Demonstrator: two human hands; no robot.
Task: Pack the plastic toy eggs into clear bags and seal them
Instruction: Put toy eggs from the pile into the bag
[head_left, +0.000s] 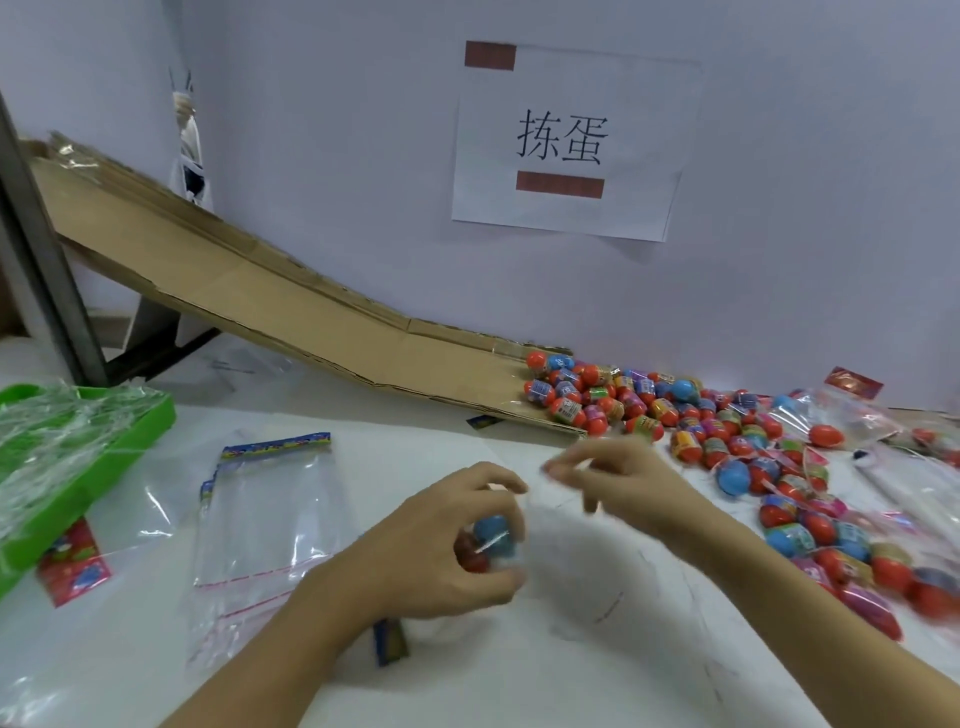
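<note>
My left hand (447, 540) grips a clear bag (493, 545) with a blue egg and a red egg inside, just above the white table. My right hand (618, 478) is blurred, a little up and to the right of it, and pinches the bag's thin upper edge between thumb and fingers. A heap of loose toy eggs (649, 405), mostly red and blue, lies at the foot of the cardboard chute (291, 312) and spreads down the right side. A stack of empty clear bags (270, 514) with printed header strips lies flat to the left.
A green tray (130, 441) covered with crumpled plastic film sits at the left edge. Filled bags of eggs (857, 571) lie along the right side of the table. A paper sign (566, 145) is taped to the wall behind. A metal post (41, 270) stands at far left.
</note>
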